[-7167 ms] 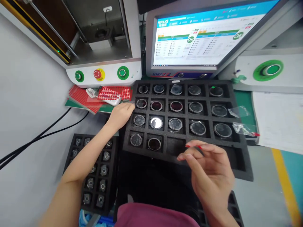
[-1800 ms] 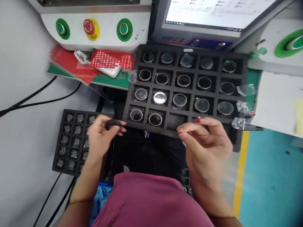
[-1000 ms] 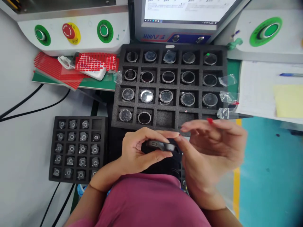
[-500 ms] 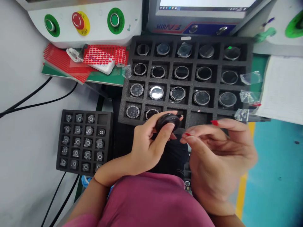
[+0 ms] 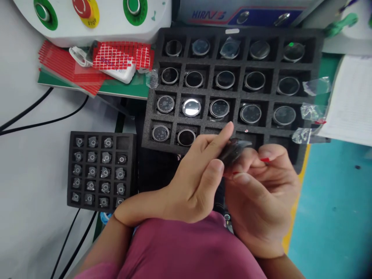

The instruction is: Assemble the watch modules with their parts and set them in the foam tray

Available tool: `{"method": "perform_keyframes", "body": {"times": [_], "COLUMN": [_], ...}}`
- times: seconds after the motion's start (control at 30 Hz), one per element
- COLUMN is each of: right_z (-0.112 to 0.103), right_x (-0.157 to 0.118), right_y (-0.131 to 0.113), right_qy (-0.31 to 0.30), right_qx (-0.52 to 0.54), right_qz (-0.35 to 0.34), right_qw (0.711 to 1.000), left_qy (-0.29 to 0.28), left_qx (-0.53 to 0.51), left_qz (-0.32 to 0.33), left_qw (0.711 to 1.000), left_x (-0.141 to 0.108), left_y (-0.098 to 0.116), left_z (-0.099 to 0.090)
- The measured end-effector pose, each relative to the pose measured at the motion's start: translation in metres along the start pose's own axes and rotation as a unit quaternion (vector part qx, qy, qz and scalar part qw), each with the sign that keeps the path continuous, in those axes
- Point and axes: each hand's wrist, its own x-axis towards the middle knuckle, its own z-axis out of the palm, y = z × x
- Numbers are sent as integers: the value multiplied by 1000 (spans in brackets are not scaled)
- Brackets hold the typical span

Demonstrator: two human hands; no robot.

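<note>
My left hand (image 5: 192, 180) grips a round black watch-like piece (image 5: 231, 152) between thumb and fingers, tilted and partly blurred, in front of the large foam tray (image 5: 148, 120). Close against its right side is my right hand (image 5: 261, 190), with fingers pinched. Small red pieces (image 5: 264, 159) show at its fingertips, one at the index finger and one by the thumb. Round dark watch faces (image 5: 225, 79) sit in most compartments of the large tray. Both hands hide part of its front row.
A smaller foam tray (image 5: 69, 170) with small round parts lies at left. Red-striped film (image 5: 66, 68) and a white box (image 5: 124, 75) rest on the green shelf. Clear film scraps (image 5: 316, 86) and paper (image 5: 351, 100) are at right. A control panel (image 5: 110, 19) stands behind.
My left hand has moved right with the black piece, which is now tilted and meets my right hand's fingers. The view has shifted, so the trays appear slightly higher.
</note>
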Motion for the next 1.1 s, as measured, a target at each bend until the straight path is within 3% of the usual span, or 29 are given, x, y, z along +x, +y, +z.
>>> {"method": "perform_keyframes", "body": {"times": [0.23, 0.53, 0.93, 1.1], "right_z": [7, 9, 14, 14], "right_x": [1, 0, 3, 3], "right_y": [-3, -5, -7, -9], "right_qy": [21, 11, 25, -3], "right_qx": [7, 45, -5, 20], "right_qz": [11, 20, 20, 64], "right_qw": [1000, 999, 999, 998], "left_qy": [84, 59, 67, 118], "left_qx": [-1, 43, 87, 92], "left_qz": [-8, -31, 9, 27], "left_qw": [996, 997, 994, 988], "left_x": [1, 4, 0, 1], "left_y": [-1, 8, 3, 8], "left_z": [17, 14, 18, 19]}}
